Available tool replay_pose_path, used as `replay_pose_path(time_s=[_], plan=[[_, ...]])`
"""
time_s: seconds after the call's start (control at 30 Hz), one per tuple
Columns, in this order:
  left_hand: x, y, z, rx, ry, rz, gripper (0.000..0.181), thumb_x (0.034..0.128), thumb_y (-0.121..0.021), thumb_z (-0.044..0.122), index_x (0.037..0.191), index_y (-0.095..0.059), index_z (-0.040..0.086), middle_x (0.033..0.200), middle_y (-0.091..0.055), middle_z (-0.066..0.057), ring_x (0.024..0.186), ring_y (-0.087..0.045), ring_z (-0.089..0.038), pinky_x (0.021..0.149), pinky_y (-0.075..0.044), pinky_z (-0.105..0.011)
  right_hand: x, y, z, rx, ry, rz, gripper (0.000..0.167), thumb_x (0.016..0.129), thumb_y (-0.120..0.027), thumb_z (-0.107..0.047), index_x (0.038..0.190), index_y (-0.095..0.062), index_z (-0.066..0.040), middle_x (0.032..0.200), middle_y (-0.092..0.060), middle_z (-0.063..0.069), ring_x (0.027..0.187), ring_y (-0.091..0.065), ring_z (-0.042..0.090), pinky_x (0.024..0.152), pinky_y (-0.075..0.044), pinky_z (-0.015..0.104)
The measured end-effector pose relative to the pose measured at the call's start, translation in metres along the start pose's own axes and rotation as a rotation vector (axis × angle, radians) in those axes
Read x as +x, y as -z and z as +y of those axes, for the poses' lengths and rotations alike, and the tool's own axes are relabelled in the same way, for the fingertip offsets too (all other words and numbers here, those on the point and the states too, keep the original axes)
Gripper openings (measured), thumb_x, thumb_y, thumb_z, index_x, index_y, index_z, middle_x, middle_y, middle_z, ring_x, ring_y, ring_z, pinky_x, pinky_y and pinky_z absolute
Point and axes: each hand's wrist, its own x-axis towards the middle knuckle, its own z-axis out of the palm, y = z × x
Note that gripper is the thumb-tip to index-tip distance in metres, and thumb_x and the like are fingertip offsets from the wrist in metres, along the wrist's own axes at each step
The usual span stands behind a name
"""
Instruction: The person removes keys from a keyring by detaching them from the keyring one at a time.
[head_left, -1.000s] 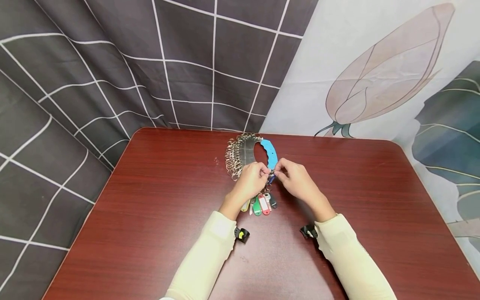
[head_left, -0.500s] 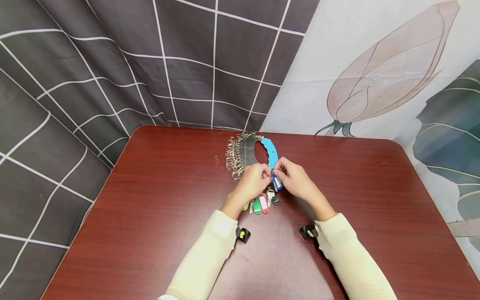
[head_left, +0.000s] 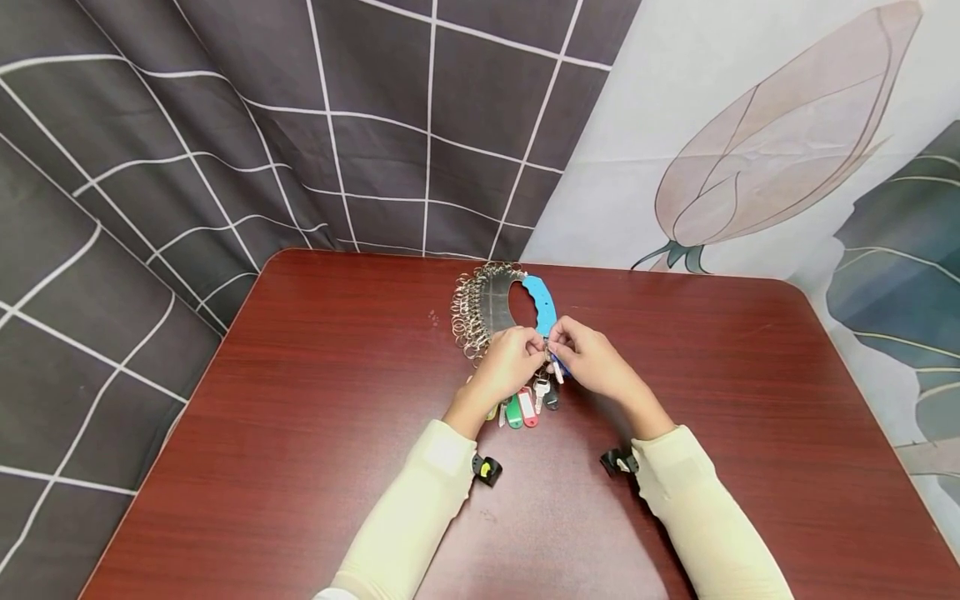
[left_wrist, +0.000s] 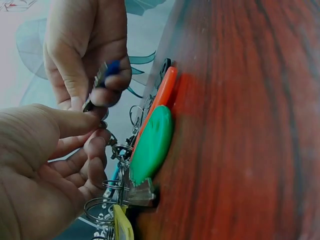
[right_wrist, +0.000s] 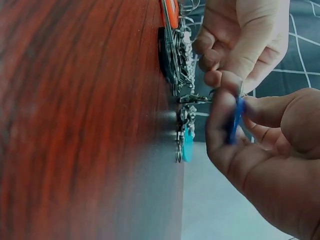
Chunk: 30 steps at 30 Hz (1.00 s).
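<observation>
A key ring holder with a blue grip (head_left: 541, 307), a dark plate (head_left: 495, 302) and many metal rings (head_left: 468, 312) lies near the table's back edge. At its near end, my right hand (head_left: 592, 357) pinches a blue key tag (right_wrist: 236, 120), partly hidden by the fingers. My left hand (head_left: 512, 360) pinches a small metal ring (left_wrist: 103, 124) right beside it; the fingertips of both hands nearly meet. Below the left hand lie a green key tag (head_left: 513, 412), a red key tag (head_left: 528, 409), a silver key (head_left: 541, 393), a black tag (head_left: 552, 397) and a yellow tag (left_wrist: 122, 225).
The reddish-brown wooden table (head_left: 300, 433) extends around the hands. Behind it hang a dark checked curtain (head_left: 375, 150) and a white cloth (head_left: 600, 200) with a leaf print. A black strap device sits at each wrist.
The blue tag has turned in the right hand, swinging out below the fingers and then partly behind them, and a silvery piece now shows. Both hands stay at the same spot.
</observation>
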Motion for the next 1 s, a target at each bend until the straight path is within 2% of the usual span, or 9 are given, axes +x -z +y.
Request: replay_pose_path(time_s=[0.2, 0.37, 0.53, 0.73, 0.87, 1.0], plan=[[-0.0006, 0.0011, 0.0002, 0.004, 0.003, 0.035, 0.009, 0.0901, -0.076, 0.011, 0.081, -0.075, 0.011, 0.074, -0.073, 0.000, 0.072, -0.063, -0.010, 0.068, -0.048, -0.019, 0.0000, 0.0008, -0.0012, -0.044, -0.011, 0.021, 0.007, 0.102, -0.063, -0.009, 0.095, -0.062, -0.010, 0.071, -0.064, 0.001, 0.065, -0.059, 0.013, 0.065, -0.048, 0.029], [-0.0017, 0.0033, -0.0008, 0.012, -0.008, 0.045, 0.011, 0.0878, -0.079, 0.009, 0.078, -0.077, 0.013, 0.072, -0.073, 0.002, 0.069, -0.062, -0.006, 0.066, -0.048, -0.017, -0.0005, 0.0017, -0.0027, -0.027, -0.040, 0.023, 0.006, 0.101, -0.063, -0.008, 0.095, -0.064, -0.008, 0.069, -0.065, 0.001, 0.066, -0.061, 0.014, 0.069, -0.048, 0.031], [-0.0023, 0.0054, -0.0013, 0.010, -0.037, 0.041, 0.011, 0.0847, -0.077, 0.005, 0.076, -0.077, 0.012, 0.070, -0.072, 0.002, 0.067, -0.061, -0.006, 0.065, -0.048, -0.016, -0.0003, 0.0022, -0.0008, 0.013, -0.037, 0.036, 0.006, 0.100, -0.065, -0.008, 0.095, -0.064, -0.007, 0.070, -0.066, 0.003, 0.066, -0.061, 0.015, 0.067, -0.047, 0.028], [-0.0017, 0.0033, -0.0021, 0.042, -0.065, 0.060, 0.013, 0.0831, -0.073, 0.006, 0.074, -0.072, 0.015, 0.070, -0.067, 0.005, 0.067, -0.059, -0.005, 0.066, -0.046, -0.017, 0.0003, 0.0023, -0.0004, 0.009, -0.022, 0.036, 0.007, 0.100, -0.065, -0.009, 0.093, -0.064, -0.009, 0.068, -0.065, 0.003, 0.062, -0.058, 0.014, 0.061, -0.046, 0.026], [-0.0026, 0.0042, -0.0025, 0.054, -0.104, 0.074, 0.013, 0.0821, -0.074, 0.003, 0.074, -0.073, 0.013, 0.072, -0.065, 0.002, 0.067, -0.058, -0.008, 0.065, -0.045, -0.017, 0.0007, 0.0028, -0.0014, 0.009, -0.044, 0.036, 0.007, 0.100, -0.065, -0.009, 0.093, -0.065, -0.009, 0.069, -0.065, 0.003, 0.063, -0.058, 0.015, 0.061, -0.045, 0.027], [-0.0032, 0.0064, -0.0032, 0.081, -0.143, 0.052, 0.013, 0.0832, -0.075, 0.000, 0.075, -0.075, 0.011, 0.072, -0.067, 0.000, 0.067, -0.058, -0.010, 0.063, -0.046, -0.017, 0.0011, 0.0027, -0.0017, 0.021, -0.075, 0.030, 0.007, 0.100, -0.065, -0.009, 0.094, -0.066, -0.007, 0.071, -0.067, 0.004, 0.064, -0.060, 0.016, 0.062, -0.045, 0.027]])
